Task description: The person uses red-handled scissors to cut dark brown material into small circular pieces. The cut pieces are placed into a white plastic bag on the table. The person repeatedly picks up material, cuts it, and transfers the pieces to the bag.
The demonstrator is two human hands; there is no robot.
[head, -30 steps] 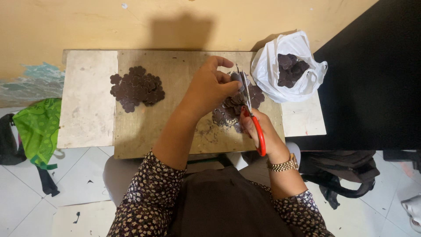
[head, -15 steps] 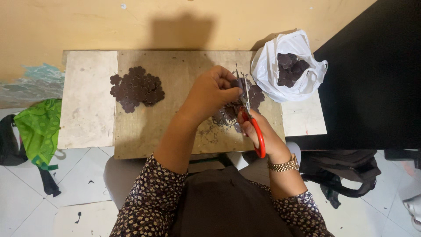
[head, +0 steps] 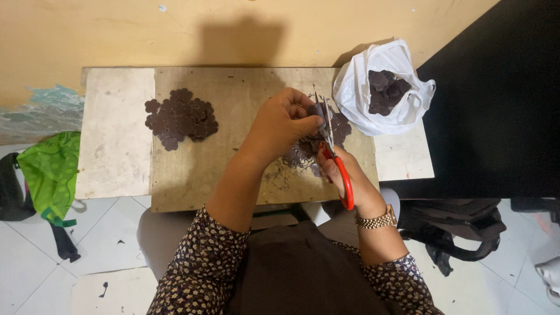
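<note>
My right hand (head: 349, 178) grips red-handled scissors (head: 336, 160), blades pointing away from me. My left hand (head: 283, 124) pinches a small dark brown flower-shaped piece (head: 318, 109) against the blades. Under both hands lies a loose heap of dark brown pieces and scraps (head: 340, 129) on a wooden board (head: 198, 169). A neat pile of dark brown flower-shaped cutouts (head: 181, 118) sits to the left on the board, apart from my hands.
A white plastic bag (head: 361, 93) with several dark pieces inside stands at the board's right end. The board rests on a low pale table (head: 114, 140) against a yellow wall. A green bag (head: 49, 172) lies on the tiled floor at left, a dark bag (head: 461, 227) at right.
My left hand has drawn slightly nearer to the scissor blades with the small piece. The scissors and piles stay in place.
</note>
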